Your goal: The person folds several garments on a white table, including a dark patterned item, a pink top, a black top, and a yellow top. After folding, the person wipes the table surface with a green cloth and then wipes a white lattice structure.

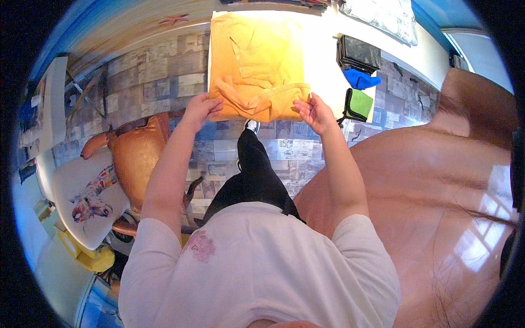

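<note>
A yellow-orange fabric garment (262, 53), with a pocket-like panel, lies on a white table (322, 74) before me. Its near edge is gathered up in loose folds, partly hanging past the table's front edge. My left hand (204, 110) grips the near left corner, fingers curled in over the cloth. At the near right corner, my right hand (315, 112) has the cloth edge between thumb and loosely bent fingers. Both arms reach forward, and the fabric hides what lies under it.
To the right lie a stack of black plastic packages (359, 53), a blue cloth (361, 79) and a green piece with black trim (361, 104). Beyond is a clear plastic bag (383, 18). A brown leather seat (410, 197) is close right; a tan chair (137, 160) and giraffe-print cushion (92, 201) stand left.
</note>
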Demonstrator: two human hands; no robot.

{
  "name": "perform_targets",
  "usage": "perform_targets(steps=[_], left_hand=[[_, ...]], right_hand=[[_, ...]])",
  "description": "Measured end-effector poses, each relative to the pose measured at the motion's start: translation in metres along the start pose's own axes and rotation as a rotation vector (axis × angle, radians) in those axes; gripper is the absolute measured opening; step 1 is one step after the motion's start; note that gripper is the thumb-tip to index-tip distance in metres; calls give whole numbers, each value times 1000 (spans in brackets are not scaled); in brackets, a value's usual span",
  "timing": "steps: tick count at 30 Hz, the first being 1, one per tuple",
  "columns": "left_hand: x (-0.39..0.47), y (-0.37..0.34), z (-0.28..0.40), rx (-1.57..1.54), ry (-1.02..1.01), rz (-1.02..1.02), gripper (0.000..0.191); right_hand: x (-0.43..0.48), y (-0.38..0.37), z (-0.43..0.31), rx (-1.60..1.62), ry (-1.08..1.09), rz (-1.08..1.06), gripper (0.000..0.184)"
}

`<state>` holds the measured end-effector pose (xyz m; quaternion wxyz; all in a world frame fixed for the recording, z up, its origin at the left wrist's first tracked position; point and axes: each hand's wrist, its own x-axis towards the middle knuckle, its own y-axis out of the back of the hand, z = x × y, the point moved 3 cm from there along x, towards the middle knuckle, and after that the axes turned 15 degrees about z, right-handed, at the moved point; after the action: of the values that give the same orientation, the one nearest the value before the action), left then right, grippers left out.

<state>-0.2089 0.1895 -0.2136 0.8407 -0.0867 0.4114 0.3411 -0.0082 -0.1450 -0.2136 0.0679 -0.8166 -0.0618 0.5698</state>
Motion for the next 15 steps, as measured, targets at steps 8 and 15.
perform_targets(steps=[8, 15], left_hand=[[-14, 5, 10, 702, -779, 435, 43], [-46, -35, 51, 877, -1434, 57, 47]], right_hand=[[-9, 0, 12, -783, 877, 281, 37], [-59, -66, -15, -1293, 1772, 397, 52]])
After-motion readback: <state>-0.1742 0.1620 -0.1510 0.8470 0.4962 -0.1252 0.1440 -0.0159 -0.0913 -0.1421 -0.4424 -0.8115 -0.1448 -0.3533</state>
